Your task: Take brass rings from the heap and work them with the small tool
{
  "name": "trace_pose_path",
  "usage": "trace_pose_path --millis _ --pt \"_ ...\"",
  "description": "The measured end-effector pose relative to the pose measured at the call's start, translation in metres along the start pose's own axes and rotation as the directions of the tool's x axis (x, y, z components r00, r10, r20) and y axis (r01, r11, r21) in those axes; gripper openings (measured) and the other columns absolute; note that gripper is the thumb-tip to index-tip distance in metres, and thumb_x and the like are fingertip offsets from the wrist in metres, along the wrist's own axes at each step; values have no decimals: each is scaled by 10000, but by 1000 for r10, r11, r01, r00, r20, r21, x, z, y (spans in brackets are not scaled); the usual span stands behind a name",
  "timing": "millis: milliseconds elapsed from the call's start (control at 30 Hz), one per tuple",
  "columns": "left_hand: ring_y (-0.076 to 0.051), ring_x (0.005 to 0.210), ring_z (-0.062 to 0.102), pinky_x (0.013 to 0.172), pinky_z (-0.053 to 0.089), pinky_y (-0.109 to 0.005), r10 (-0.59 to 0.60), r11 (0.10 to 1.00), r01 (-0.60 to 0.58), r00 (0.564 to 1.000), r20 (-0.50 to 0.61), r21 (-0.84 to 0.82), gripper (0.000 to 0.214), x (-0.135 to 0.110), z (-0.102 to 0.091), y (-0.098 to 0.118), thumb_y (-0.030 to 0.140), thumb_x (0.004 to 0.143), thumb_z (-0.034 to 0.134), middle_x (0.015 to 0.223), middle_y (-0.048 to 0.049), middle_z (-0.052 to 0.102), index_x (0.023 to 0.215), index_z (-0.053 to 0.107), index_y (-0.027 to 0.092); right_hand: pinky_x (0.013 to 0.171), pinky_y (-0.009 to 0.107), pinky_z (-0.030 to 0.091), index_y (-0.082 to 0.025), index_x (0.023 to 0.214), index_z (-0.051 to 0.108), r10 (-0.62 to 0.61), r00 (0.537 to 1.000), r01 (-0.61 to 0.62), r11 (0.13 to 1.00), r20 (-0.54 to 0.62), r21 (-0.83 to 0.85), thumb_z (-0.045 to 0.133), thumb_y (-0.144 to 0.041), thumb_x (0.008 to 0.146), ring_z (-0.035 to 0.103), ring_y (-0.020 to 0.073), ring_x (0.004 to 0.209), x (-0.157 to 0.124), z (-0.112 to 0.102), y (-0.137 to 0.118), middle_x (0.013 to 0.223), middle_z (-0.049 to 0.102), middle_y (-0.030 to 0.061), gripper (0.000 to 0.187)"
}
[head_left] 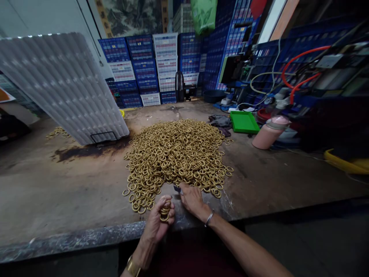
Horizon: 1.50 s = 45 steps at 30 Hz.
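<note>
A big heap of brass rings lies on the worn workbench. My left hand is closed round a short stack of brass rings near the bench's front edge. My right hand rests on the bench at the near edge of the heap, fingers curled over a small dark object that I cannot make out. A bangle sits on the right wrist and a gold watch on the left.
A stack of white ribbed trays leans at the left. A green tray, a pink flask, hoses and machinery stand at the right. Blue and white crates line the back. A yellow basin sits far right.
</note>
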State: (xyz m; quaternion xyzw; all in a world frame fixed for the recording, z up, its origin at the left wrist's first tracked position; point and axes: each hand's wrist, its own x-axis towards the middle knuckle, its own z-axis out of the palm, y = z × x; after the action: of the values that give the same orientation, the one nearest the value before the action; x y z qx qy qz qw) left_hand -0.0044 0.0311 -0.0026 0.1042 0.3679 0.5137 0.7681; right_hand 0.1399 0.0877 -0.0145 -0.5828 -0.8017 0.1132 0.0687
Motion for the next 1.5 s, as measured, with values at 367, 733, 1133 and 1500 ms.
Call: trace_pose_path --millis 367,733,1133,1500 --pt "-68 514 495 388 320 -142 101 991 -94 993 -65 100 307 4 6 2 328 617 727 653 16 529 696 490 149 415 193 262 -198 680 436 61 984 -176 452 166 875 482 -356 753 323 65 409 -7 -14 7 497 376 -80 180" --pt "-46 389 348 375 292 -163 294 769 -276 954 65 577 341 9 10 -7 500 746 548 509 66 410 715 520 161 326 145 179 -205 763 387 -207 893 -426 -103 400 899 629 -450 663 233 6 332 -17 -19 4 506 320 -127 359" --pt "-69 418 363 429 307 -187 407 585 -351 907 110 732 221 3 15 -7 380 771 525 513 51 448 730 579 170 296 146 187 -196 733 425 -28 918 -382 206 396 901 499 -511 729 285 22 315 -17 -16 -5 513 446 -91 324" --pt "-39 388 364 358 294 -144 154 732 -154 986 58 663 335 -1 18 -5 500 737 534 549 62 440 704 451 176 475 199 252 -172 574 479 35 998 -68 591 59 804 526 -316 672 324 73 511 -11 -19 -2 516 378 -65 180"
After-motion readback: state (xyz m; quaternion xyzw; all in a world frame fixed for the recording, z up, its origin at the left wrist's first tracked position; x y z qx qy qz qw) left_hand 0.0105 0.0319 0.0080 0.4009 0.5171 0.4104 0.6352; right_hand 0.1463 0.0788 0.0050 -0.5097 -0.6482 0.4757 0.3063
